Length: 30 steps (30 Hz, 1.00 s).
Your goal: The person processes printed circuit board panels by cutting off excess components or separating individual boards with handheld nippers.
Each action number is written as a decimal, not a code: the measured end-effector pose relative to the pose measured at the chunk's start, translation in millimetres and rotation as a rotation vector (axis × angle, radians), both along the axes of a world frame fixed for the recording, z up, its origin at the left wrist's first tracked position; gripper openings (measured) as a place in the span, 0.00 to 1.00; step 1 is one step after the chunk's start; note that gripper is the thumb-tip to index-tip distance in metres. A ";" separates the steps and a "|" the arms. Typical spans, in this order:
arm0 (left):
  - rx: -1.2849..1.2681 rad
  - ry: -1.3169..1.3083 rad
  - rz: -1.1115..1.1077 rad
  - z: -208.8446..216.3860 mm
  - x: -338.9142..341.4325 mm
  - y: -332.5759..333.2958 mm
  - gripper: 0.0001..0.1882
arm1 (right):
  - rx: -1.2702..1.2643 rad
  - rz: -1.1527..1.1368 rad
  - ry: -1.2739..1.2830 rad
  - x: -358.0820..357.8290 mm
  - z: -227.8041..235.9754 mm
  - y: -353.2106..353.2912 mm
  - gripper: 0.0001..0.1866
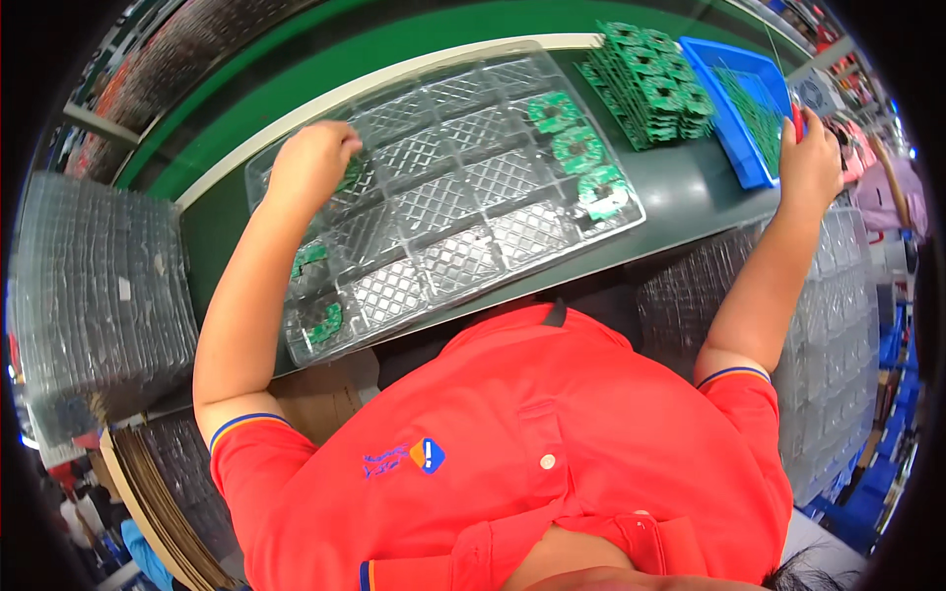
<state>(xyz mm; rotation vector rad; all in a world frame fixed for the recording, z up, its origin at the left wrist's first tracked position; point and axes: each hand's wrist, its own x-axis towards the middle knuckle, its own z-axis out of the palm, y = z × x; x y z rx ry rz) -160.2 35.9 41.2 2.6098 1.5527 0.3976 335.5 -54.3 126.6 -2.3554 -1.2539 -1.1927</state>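
My left hand (313,165) is closed, fingers bent together, over the far left part of a clear plastic tray (463,258). Just beneath its fingertips a green circuit board (351,175) shows in part; whether the fingers grip it, I cannot tell. More green circuit boards (578,151) sit in the tray's right column, and two lie in its left column near the front. On the right, my right hand (814,165) is wrapped around a tool with a red handle (797,124); its working end is not clear. That hand is beside a blue bin (702,103) containing thin green strips (754,120).
Stacked green circuit boards (650,84) stand between the tray and the bin. Piles of clear trays rise at the left (103,295) and lower right (828,335). A pale rail (394,74) runs along the far side of the dark green work surface (680,182). Cardboard (163,502) stands lower left.
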 end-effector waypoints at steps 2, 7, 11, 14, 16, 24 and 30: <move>-0.001 -0.143 -0.016 17.8 35.4 -1.4 0.11 | -0.013 -0.140 -0.061 11.9 -4.1 -9.6 0.18; -0.135 -0.389 -0.338 3.0 155.8 36.1 0.14 | 0.180 0.715 0.446 -44.7 -44.8 -18.6 0.17; -0.078 -0.158 -0.171 -24.6 202.1 56.2 0.14 | 0.069 1.003 0.907 -99.1 -75.8 -27.2 0.17; -0.328 -0.204 -0.204 -18.3 212.4 64.3 0.15 | 0.044 1.084 1.213 -112.0 -88.5 -39.6 0.17; -0.854 -0.660 -0.196 13.4 204.0 44.0 0.16 | 0.009 1.108 1.286 -112.0 -86.9 -47.4 0.18; -0.633 -0.925 -0.193 107.5 139.3 -72.7 0.12 | -0.161 1.562 1.565 -126.7 -44.9 -52.7 0.21; -0.461 -1.003 -0.132 110.3 106.0 -103.8 0.09 | -0.339 1.684 1.449 -163.1 -28.0 -43.5 0.21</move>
